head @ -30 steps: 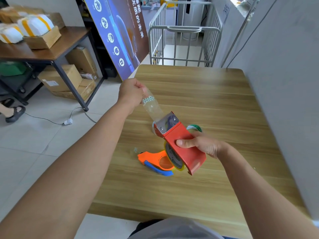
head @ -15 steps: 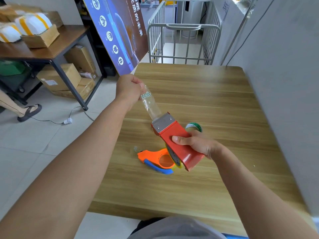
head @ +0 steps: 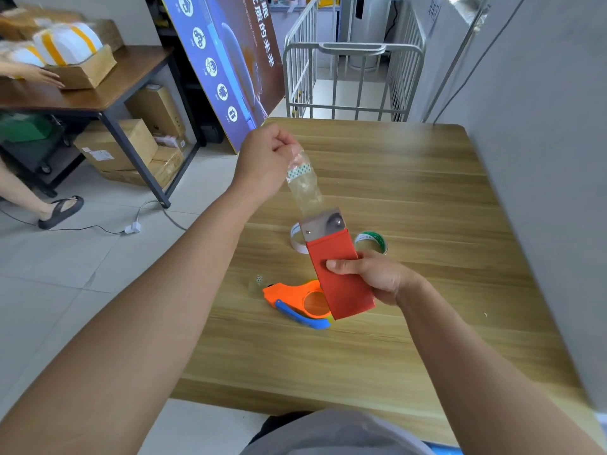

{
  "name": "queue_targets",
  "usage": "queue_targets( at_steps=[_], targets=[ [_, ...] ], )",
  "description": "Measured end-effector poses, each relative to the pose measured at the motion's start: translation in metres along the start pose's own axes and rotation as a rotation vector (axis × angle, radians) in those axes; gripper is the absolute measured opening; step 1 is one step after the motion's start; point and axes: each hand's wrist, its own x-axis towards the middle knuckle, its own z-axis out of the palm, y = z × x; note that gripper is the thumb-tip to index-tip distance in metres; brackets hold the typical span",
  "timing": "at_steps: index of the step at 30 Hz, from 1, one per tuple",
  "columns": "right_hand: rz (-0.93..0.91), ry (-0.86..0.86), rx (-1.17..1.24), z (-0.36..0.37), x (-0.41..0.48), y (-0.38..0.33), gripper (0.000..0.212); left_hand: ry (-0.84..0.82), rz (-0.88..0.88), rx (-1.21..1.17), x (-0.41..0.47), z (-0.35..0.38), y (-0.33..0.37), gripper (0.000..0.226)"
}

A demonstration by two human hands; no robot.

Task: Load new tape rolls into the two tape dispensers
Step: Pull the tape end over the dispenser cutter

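Observation:
My right hand (head: pixel 374 277) grips a red tape dispenser (head: pixel 340 274) above the wooden table (head: pixel 410 192), its metal end pointing up and away. A strip of clear tape (head: pixel 303 187) runs from that metal end to my left hand (head: pixel 266 162), which pinches the strip's green-printed tip. An orange and blue dispenser (head: pixel 297 300) lies flat on the table just under the red one. Behind them a clear tape roll with green print (head: pixel 372 241) lies on the table, and a white ring-like roll (head: pixel 297 238) shows partly behind the metal end.
A grey partition wall (head: pixel 538 159) runs along the table's right side. A metal cage trolley (head: pixel 353 80) stands beyond the far edge, a blue poster board (head: pixel 226 60) leans at the left. Another person's hand and leg are by a dark side table (head: pixel 98 96) with boxes.
My left hand has drawn the tape strip out a little longer and higher. The red dispenser has turned so its flat red face shows. A person has stepped in at the far left.

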Motion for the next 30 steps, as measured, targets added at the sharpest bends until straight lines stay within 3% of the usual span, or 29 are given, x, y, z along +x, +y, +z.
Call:
queue_targets(
  at_steps=[4,8,14,20,23,28,30],
  targets=[
    [-0.058,-0.119,0.098,0.004,0.0,0.006,0.033,0.003,0.035,0.003,-0.001,0.0,0.008,0.023],
    [-0.05,-0.119,0.076,0.006,-0.001,0.006,0.027,0.007,0.043,0.0,-0.005,0.001,0.01,0.027],
    [-0.122,0.122,-0.128,0.01,-0.001,-0.002,0.035,0.015,0.014,-0.004,-0.009,-0.001,0.001,0.029],
    [-0.097,0.143,-0.164,0.012,-0.002,-0.006,0.034,0.0,0.035,-0.006,-0.012,-0.003,0.003,0.029],
    [-0.073,0.166,-0.162,0.013,0.0,-0.006,0.031,-0.072,0.075,0.009,-0.02,0.0,0.005,0.022],
    [-0.062,0.361,-0.078,0.013,0.01,-0.011,0.032,-0.252,0.169,0.124,-0.046,0.019,0.002,0.006],
    [-0.046,0.415,-0.038,0.011,0.012,-0.014,0.035,-0.319,0.193,0.233,-0.057,0.03,-0.006,0.017]
  ],
)
